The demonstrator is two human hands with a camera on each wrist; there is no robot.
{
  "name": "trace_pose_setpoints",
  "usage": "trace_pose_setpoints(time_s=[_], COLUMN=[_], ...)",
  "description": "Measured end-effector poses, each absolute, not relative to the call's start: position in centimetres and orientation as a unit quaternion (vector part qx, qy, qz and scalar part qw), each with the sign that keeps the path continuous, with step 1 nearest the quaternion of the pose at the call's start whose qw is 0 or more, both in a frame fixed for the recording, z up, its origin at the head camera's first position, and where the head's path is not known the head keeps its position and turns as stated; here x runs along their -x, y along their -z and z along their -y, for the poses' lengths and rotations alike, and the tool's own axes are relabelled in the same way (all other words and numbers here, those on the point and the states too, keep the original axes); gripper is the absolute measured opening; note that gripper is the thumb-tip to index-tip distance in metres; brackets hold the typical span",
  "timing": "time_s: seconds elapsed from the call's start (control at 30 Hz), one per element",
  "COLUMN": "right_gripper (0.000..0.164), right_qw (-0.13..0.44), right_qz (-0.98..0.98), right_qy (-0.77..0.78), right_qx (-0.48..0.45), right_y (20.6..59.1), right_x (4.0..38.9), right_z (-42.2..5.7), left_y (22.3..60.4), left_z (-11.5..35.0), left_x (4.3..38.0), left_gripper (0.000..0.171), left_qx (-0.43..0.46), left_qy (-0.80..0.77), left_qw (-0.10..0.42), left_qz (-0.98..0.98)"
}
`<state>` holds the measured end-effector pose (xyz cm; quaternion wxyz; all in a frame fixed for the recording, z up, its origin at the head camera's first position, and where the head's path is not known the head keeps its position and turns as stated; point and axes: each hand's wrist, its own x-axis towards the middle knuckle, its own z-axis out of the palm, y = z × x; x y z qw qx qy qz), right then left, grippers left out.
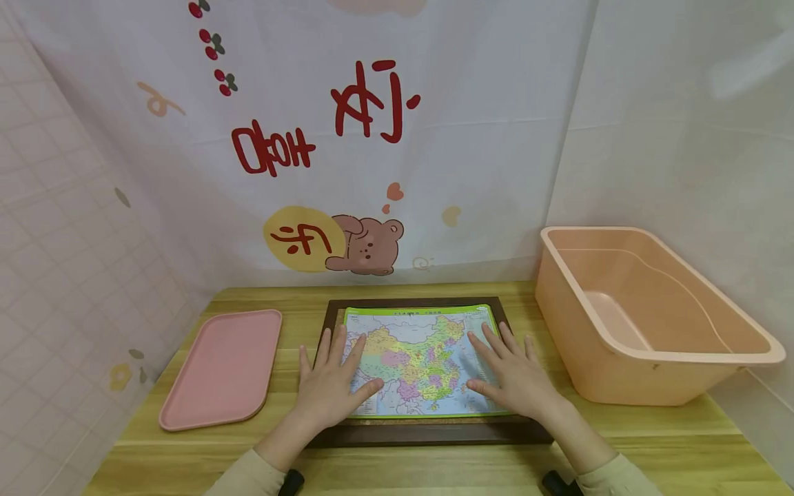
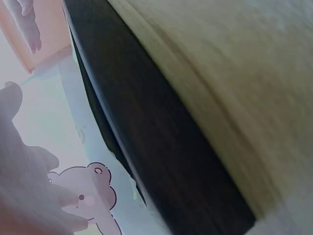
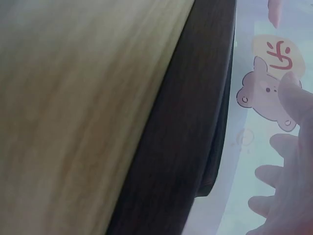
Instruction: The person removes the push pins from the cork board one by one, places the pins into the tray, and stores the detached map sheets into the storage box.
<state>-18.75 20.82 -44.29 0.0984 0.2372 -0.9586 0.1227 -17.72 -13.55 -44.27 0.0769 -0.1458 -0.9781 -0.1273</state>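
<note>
A colourful map sheet point(image 1: 409, 358) with a green border lies inside a dark brown frame point(image 1: 434, 434) on the wooden table. Over the left part of the map my left hand point(image 1: 331, 386) is spread, its fingers straight and apart. My right hand point(image 1: 515, 375) is spread likewise over the map's right part, thumb pointing inward. Neither hand grips anything. In the left wrist view the frame's near side point(image 2: 146, 122) runs diagonally, with the left fingers point(image 2: 39, 161) beyond it. The right wrist view has the right fingers point(image 3: 288, 161) past the frame's edge.
A pink tray point(image 1: 226, 368) lies on the table to the left. At the right stands a deep peach-coloured tub point(image 1: 577, 358). Behind the table hangs a white cloth point(image 1: 484, 124) printed with a bear and red characters.
</note>
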Motion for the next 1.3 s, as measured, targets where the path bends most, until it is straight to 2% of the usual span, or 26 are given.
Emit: trace_pose_setpoints(time_s=[1.1,1.3], right_gripper=[0.076,0.075], right_qw=[0.12,0.123], right_qz=[0.94,0.932], right_qy=[-0.135,-0.149], right_qx=[-0.291,-0.307], right_y=[45.3,45.4], right_x=[20.1,20.3], right_z=[-20.1,-20.0], left_y=[43.0,42.5], left_z=[11.0,10.6], left_x=[19.1,19.4], left_gripper=[0.078,0.078], left_qx=[0.177,0.181], left_qy=[0.142,0.141], left_qw=[0.159,0.161], left_qz=[0.961,0.96])
